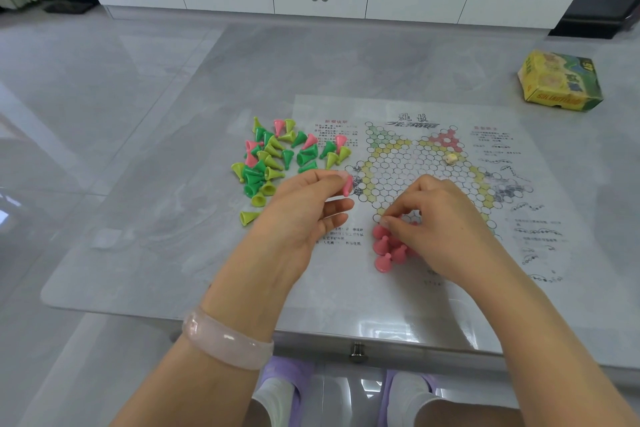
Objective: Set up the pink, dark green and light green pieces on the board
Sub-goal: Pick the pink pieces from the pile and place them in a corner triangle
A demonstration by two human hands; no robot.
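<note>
The counter (173,97) is topped by the board (426,184), left of which the loose pieces (277,156) are heaped, its near corner is filled with pink pieces (384,250) under the right hand (446,222), fingertips pinched there, while one pink piece (347,185) is pinched by the left hand (304,208)

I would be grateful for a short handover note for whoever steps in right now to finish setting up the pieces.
Left hand: pinches one pink piece above the board's left edge.
Right hand: fingertips pinched at the standing pink pieces on the near corner of the board; what it holds is hidden.
Done: several pink pieces stand upright there.
Left: more pinks, plus all dark green and light green pieces, lie tipped over in the pile left of the board. A die sits on the board; the box is far right.
</note>
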